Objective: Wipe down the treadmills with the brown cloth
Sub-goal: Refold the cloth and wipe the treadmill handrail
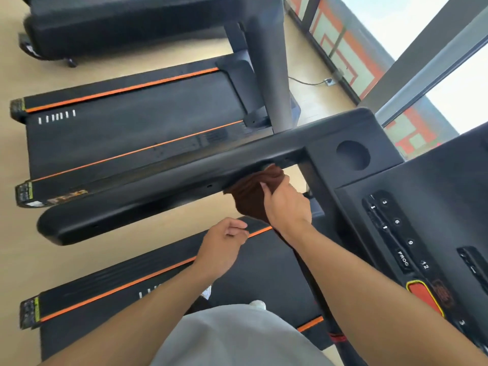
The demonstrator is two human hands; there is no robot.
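Gym floor (15, 265), treadmills in a row; right hand (286, 204) is gripping brown cloth (250, 198) under black handrail (148, 196), left hand (223, 247) is hovering loosely curled, holding nothing.

Right hand (286, 204) reaches forward, grip closed; left hand (221, 244) hovers loosely curled

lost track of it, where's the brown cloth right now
In the head view, right of centre, the brown cloth is gripped in the right hand and pressed against the underside of the treadmill's black handrail, beside the console.
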